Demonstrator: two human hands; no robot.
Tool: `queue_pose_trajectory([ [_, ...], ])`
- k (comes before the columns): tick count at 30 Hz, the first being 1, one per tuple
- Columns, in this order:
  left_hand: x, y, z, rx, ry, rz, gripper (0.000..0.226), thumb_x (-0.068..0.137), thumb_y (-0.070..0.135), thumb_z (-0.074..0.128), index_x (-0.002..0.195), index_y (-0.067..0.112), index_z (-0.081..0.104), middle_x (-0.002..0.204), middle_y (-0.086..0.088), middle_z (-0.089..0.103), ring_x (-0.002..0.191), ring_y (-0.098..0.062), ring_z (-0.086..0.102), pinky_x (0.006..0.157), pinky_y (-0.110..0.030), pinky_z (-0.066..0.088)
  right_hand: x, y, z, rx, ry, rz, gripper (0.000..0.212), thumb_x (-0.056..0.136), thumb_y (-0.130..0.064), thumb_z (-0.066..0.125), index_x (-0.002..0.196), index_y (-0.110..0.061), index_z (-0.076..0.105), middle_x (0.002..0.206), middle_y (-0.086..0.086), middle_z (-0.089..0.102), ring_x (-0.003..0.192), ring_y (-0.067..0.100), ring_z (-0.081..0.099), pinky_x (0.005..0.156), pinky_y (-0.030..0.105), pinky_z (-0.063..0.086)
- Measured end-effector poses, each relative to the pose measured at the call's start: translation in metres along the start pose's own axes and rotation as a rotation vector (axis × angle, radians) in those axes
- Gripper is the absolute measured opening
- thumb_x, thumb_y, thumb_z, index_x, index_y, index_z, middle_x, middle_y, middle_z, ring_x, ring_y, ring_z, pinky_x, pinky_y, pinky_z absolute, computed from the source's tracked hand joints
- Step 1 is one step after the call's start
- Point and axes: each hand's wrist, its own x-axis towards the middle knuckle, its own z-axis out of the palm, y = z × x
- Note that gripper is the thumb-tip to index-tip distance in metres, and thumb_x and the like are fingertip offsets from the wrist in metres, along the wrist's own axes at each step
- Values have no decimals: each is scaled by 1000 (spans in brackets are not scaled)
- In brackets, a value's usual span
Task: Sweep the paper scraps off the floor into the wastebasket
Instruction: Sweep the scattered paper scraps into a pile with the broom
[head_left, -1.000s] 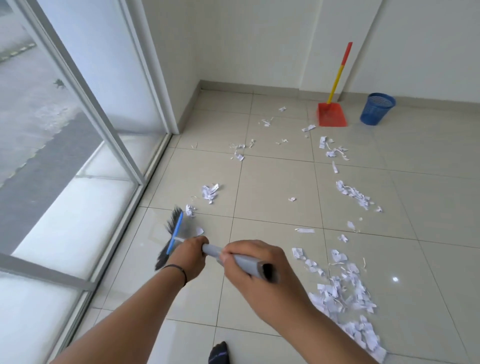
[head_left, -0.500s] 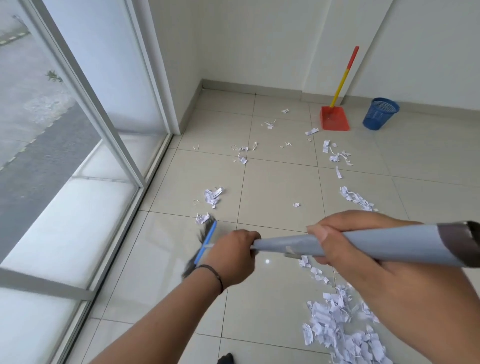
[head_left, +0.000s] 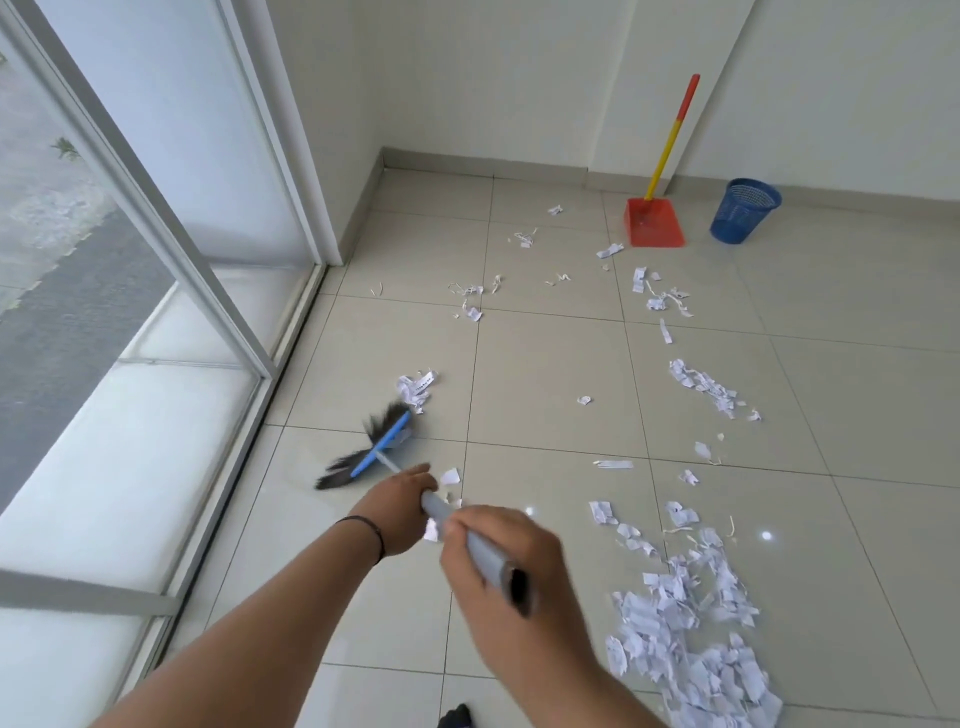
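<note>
I hold a broom with a grey handle (head_left: 485, 553) in both hands. My left hand (head_left: 397, 512) grips the handle lower down, and my right hand (head_left: 511, 564) grips it near the black top end. The blue broom head with dark bristles (head_left: 376, 447) rests on the tiles just below a small clump of paper scraps (head_left: 415, 387). A big heap of white scraps (head_left: 691, 639) lies at the lower right, with several thinner trails (head_left: 704, 387) farther off. The blue mesh wastebasket (head_left: 744, 210) stands by the far wall.
A red dustpan (head_left: 654, 223) with a red and yellow handle leans on the far wall left of the wastebasket. A glass sliding door with a white frame (head_left: 218, 291) runs along the left. My dark shoe (head_left: 457, 717) shows at the bottom edge.
The broom handle has swung back down from its raised position across the view. The broom head has shifted up toward the small clump of scraps near the door.
</note>
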Motion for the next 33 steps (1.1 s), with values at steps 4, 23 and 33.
queue_pose_trajectory([
  [4,-7,52,0,-94,47,181,19,87,8,49,102,11,60,106,-4,64,100,-21,58,72,-16,33,-1,-22,-62,-63,41,2,21,79,-26,57,72,-7,64,63,4,59,59,16,53,52,23,43],
  [23,-21,125,47,9,-82,264,16,91,5,44,100,4,58,104,-12,66,102,-27,59,87,-33,43,-42,-4,-162,-109,-139,-12,17,81,-30,61,74,-16,65,67,1,56,56,11,49,49,21,36],
  [33,-41,235,78,-88,155,461,18,90,15,53,107,18,59,104,-2,63,97,-24,58,77,-28,42,-85,39,-280,-246,188,156,16,71,-59,63,79,-48,71,60,-16,68,44,7,64,44,30,56],
])
